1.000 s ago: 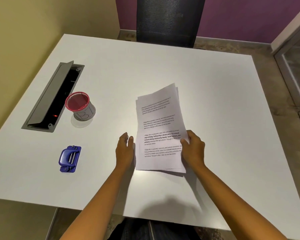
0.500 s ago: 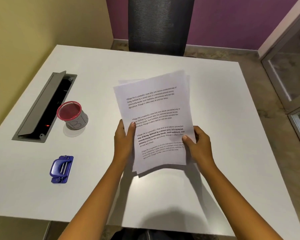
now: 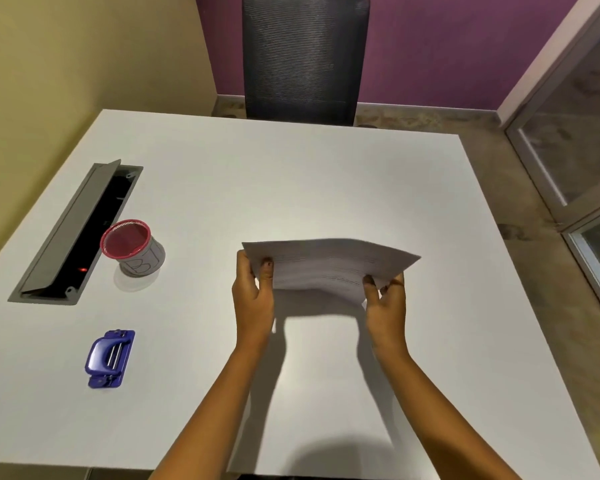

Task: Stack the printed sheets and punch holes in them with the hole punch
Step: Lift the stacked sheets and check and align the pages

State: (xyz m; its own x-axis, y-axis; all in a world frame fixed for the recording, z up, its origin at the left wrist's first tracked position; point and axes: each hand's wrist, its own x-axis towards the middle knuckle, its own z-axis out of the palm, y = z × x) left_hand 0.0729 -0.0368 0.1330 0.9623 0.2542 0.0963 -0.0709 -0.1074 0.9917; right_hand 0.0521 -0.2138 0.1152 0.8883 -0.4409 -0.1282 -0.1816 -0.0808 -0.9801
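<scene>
White worktop (image 3: 291,174) fills most of our view, with a yellow wall (image 3: 66,64) at 9 o'clock and a purple wall (image 3: 447,46) at 12 o'clock. Also at 12 o'clock, just beyond the far edge, stands a dark mesh-backed office chair (image 3: 305,57). At 2 o'clock we see a glass door (image 3: 575,140) in a pale frame.

Near the middle of the worktop we hold the printed sheets (image 3: 329,268) as one stack between both hands. The stack is turned with its long side across us and tipped so far back that we see it steeply foreshortened. Lines of print show faintly on its upper face. It casts a shadow on the worktop toward 6 o'clock. We cannot tell whether its near edge touches the surface. Our left hand (image 3: 253,299) pinches the stack's 9 o'clock end, thumb on top and fingers curled behind. Our right hand (image 3: 387,306) pinches the 3 o'clock end the same way, thumb on the printed face and fingers underneath.

The blue hole punch (image 3: 110,358) lies alone at 8 o'clock, well apart from the sheets and from both hands. At 9 o'clock a grey pen cup (image 3: 132,247) with a red rim stands upright. It is just beside a recessed cable box (image 3: 73,233) whose grey flap is raised, and a small red light glows inside the box.
</scene>
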